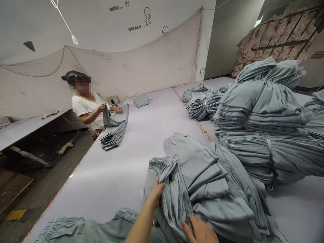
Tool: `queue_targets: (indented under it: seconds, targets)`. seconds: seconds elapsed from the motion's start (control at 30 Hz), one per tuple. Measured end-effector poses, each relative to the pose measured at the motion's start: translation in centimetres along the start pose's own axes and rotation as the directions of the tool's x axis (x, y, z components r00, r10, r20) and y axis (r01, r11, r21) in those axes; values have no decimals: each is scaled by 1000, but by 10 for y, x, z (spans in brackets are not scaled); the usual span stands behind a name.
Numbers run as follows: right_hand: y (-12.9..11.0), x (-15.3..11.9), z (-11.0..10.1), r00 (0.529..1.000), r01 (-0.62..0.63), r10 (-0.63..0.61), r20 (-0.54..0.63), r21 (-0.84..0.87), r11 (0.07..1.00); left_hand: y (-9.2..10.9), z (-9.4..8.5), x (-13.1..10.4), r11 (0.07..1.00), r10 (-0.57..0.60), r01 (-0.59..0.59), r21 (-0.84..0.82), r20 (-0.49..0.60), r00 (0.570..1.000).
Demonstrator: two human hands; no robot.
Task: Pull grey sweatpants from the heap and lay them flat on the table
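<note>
My left hand (157, 193) is closed on a pair of grey-blue trousers (174, 199) with a gathered elastic waistband, gripping the cloth below the waistband. My right hand (199, 231) rests lower down on the same trousers, thumb and fingers apart on the folds; part of it is cut off by the bottom edge. Right beside them, a spread stack of matching garments (202, 168) lies in overlapping layers. Another pair with an elastic waist (65, 227) lies along the near edge, partly behind my left forearm.
Tied bundles of grey-blue garments (260, 104) are piled high on the right of the white table (108, 182). Across the table, a co-worker (87, 104) handles a folded garment stack (115, 130). A folded piece (141, 100) lies farther back. The table's left edge borders the floor.
</note>
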State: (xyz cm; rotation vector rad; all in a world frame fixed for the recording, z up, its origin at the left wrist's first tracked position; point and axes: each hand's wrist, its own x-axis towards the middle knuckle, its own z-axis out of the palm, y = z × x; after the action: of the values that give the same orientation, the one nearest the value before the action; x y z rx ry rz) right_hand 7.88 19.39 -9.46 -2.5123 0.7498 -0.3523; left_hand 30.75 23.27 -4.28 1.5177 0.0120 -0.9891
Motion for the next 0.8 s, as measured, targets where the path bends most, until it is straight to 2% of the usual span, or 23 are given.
queue_targets:
  seconds: [0.1, 0.2, 0.33, 0.43, 0.5, 0.57, 0.67, 0.73, 0.8]
  targets:
    - [-7, 2, -1, 985, 79, -81, -154, -19, 997, 2, -18, -9, 989, -42, 48, -138, 42, 998]
    - [-25, 8, 7, 992, 90, -88, -94, 10, 996, 0, -28, -19, 965, -38, 54, -255, 64, 997]
    - [-48, 19, 14, 995, -89, 92, 40, -61, 994, -5, -35, -30, 903, -88, 96, -418, 40, 995]
    - [-59, 26, 7, 991, -128, 130, 11, -114, 985, -6, -38, -34, 865, -141, 136, -483, 26, 990]
    - [-67, 31, -1, 994, -104, 101, -36, -105, 989, -4, -37, -35, 886, -179, 181, -428, 46, 983]
    - [-74, 42, -6, 995, -96, 95, -30, -53, 994, 0, -36, -35, 899, -202, 210, -384, 62, 977]
    - [-83, 71, -12, 968, -231, 223, 117, 65, 971, 7, -36, -37, 903, -121, 128, -410, 41, 992]
    - [-87, 97, -15, 914, -352, 308, 265, 140, 925, 9, -38, -42, 895, -54, 54, -443, 11, 998]
    - [-90, 123, -17, 865, -433, 355, 355, 169, 885, 10, -43, -51, 882, -18, 10, -471, -12, 1000]
